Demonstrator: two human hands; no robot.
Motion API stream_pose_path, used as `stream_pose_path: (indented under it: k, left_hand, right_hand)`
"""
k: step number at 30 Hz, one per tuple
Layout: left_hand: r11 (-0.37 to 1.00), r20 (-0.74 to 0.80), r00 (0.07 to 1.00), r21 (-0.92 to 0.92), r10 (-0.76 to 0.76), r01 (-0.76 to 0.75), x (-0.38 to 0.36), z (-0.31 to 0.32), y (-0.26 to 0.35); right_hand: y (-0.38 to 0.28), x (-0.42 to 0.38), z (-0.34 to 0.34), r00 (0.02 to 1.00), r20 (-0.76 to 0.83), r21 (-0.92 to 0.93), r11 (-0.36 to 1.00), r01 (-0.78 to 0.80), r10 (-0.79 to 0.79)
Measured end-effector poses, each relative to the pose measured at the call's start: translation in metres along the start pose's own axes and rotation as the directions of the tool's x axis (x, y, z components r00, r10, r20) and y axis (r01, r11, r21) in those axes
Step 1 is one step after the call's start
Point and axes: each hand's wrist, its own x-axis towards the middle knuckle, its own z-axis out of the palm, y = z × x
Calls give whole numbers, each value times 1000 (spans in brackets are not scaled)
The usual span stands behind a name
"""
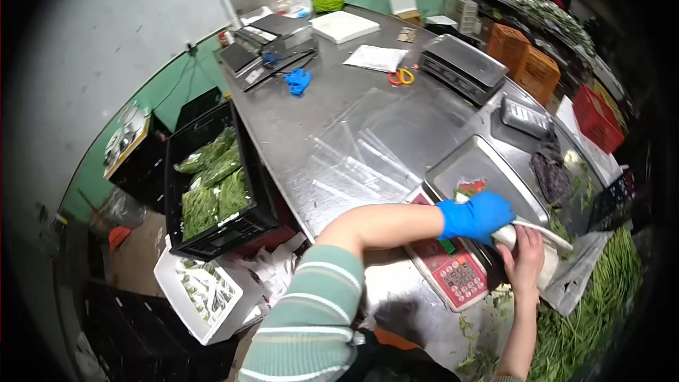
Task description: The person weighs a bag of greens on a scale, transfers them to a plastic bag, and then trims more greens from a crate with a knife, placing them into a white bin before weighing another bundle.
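My left hand [479,216], in a blue glove, reaches across the electronic scale [463,286], low over the near end of its metal pan [506,178]. Its fingers are hidden from me, and it meets a white object with a flat, thin rim [550,235]. My bare right hand [525,258] has its fingers closed over this white object, just right of the scale; I cannot make out its kind. A small red and green patch [472,187] shows on the pan beside the glove. Long green stems [594,311] lie heaped right of my right forearm, under a grey plastic sheet [576,276].
Clear plastic bags [361,163] lie left of the scale. Scissors [401,76], a blue glove [298,81] and another scale [463,64] are farther back. A black crate [262,205] of bagged greens and a white bin [170,269] stand left of the table.
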Motion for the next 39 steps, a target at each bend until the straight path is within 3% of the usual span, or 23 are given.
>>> stream_pose_path:
  k: [1, 3, 6, 7, 9, 11, 12, 13, 14, 15, 16, 18, 20, 22, 24, 28, 33, 35, 36, 38, 39]
  left_hand:
    - [1000, -64, 998, -12, -7, 7, -18, -18, 1]
    - [997, -115, 990, 11, -80, 82, -50, -48, -4]
    - [907, -233, 883, -218, -407, 361, -118, -76, -47]
    - [841, -240, 815, -282, -527, 461, -144, -87, -65]
    - [724, -280, 672, -347, -686, 596, -202, -106, -106]
    - [505, -210, 484, -589, -850, 631, -260, -114, -147]
    - [483, -205, 460, -598, -864, 640, -284, -126, -157]
    - [458, -199, 434, -610, -879, 646, -305, -138, -164]
    - [494, -227, 452, -566, -863, 659, -327, -143, -173]
    - [528, -258, 466, -522, -846, 670, -345, -146, -180]
    - [465, -192, 429, -490, -883, 737, -354, -158, -177]
    - [465, -174, 439, -482, -882, 743, -378, -164, -188]
    - [463, -135, 453, -439, -881, 770, -394, -171, -196]
    - [501, -145, 490, -429, -859, 752, -404, -176, -203]
    - [539, -161, 525, -421, -836, 729, -411, -179, -209]
    - [554, 2, 601, -388, -799, 737, -414, -181, -217]
    - [547, 101, 623, -386, -776, 743, -409, -169, -210]
    - [553, 119, 640, -399, -759, 731, -408, -167, -205]
    - [544, 144, 643, -413, -753, 730, -410, -165, -200]
    - [557, 174, 651, -386, -739, 735, -409, -163, -193]
    - [542, 240, 649, -386, -722, 746, -405, -163, -187]
  right_hand:
    - [-16, 8, -10, 999, -35, 33, 999, 25, -24]
    - [-34, 18, -16, 950, -272, 36, 985, 166, -151]
    - [-60, 45, -10, 820, -567, 174, 984, 27, 78]
    - [-71, 63, 6, 784, -546, 429, 902, -42, 296]
    - [-94, 97, 42, 899, -343, 404, 907, -121, 273]
    - [-126, 128, 105, 971, -162, 459, 884, -85, 178]
    - [-143, 143, 146, 983, -15, 569, 810, -143, 184]
    - [-157, 158, 182, 974, 154, 537, 813, -223, 166]
    - [-168, 170, 223, 924, 303, 585, 720, -374, 234]
    - [-174, 181, 263, 888, 363, 486, 755, -440, 283]
    - [-177, 186, 295, 895, 314, 435, 790, -432, 317]
    - [-184, 190, 331, 885, 235, 298, 837, -459, 401]
    - [-181, 192, 348, 815, 301, 213, 798, -564, 495]
    - [-182, 189, 346, 799, 306, 207, 783, -586, 517]
    - [-177, 183, 344, 872, 232, 286, 826, -485, 432]
    - [-178, 184, 332, 846, 340, 122, 873, -473, 411]
    - [-191, 190, 330, 839, 337, 171, 849, -500, 427]
    - [-190, 192, 335, 734, 422, 194, 738, -646, 532]
    - [-190, 189, 335, 735, 426, 202, 736, -646, 527]
    - [-186, 182, 331, 807, 352, 279, 770, -574, 475]
    - [-183, 179, 328, 892, 266, 285, 854, -435, 365]
